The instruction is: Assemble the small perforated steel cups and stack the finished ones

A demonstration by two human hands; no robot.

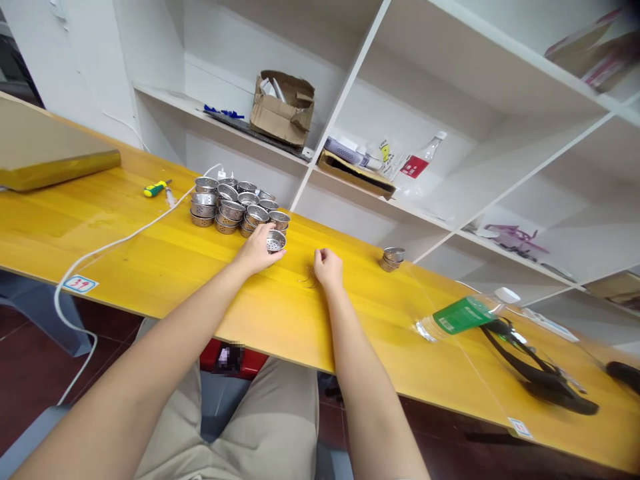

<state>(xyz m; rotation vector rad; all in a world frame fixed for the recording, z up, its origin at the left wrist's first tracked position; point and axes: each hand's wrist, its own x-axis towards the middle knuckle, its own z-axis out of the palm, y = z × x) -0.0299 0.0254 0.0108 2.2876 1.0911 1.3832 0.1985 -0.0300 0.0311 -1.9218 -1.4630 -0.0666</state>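
My left hand grips a small round metal cup with holes in its base, at the front right corner of a group of stacked metal cups. To its right, my right hand is closed just above the yellow table; what it holds, if anything, is too small to make out. Thin wire-like strands show beside its fingers. Farther right, two stacked cups stand apart near the shelf.
A green-labelled bottle and a black strap-like item are at the right. A white cable crosses the left side, near a yellow-green screwdriver. White shelves line the back, holding a cardboard box.
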